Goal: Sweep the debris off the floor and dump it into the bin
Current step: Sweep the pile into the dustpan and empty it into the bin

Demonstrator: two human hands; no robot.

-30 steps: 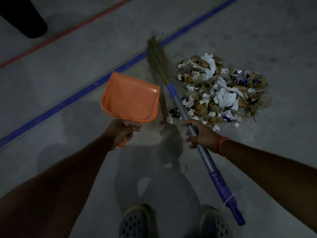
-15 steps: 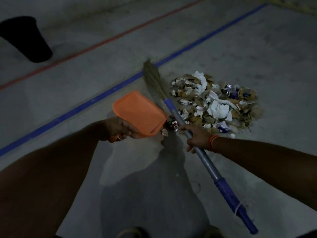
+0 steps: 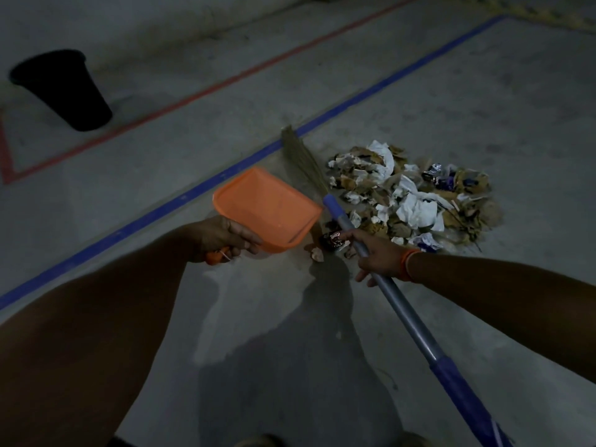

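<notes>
A pile of debris (image 3: 416, 195), crumpled paper, wrappers and dry leaves, lies on the concrete floor at centre right. My left hand (image 3: 222, 237) grips the handle of an orange dustpan (image 3: 267, 208), held low just left of the pile. My right hand (image 3: 377, 256) holds the grey and blue handle of a broom (image 3: 403, 314), index finger stretched along it. The straw head of the broom lies on the floor between the dustpan and the pile. A black bin (image 3: 61, 88) stands at the far left.
A blue line (image 3: 180, 198) and a red line (image 3: 206, 88) run diagonally across the floor between me and the bin. A few loose scraps (image 3: 317, 253) lie near the dustpan's corner. My shadow covers the floor in front of my feet.
The view has tilted up, bringing the whole bin into sight and taking my feet out of it. My left hand brought the dustpan lower and closer to the pile. The broom stayed in place.
</notes>
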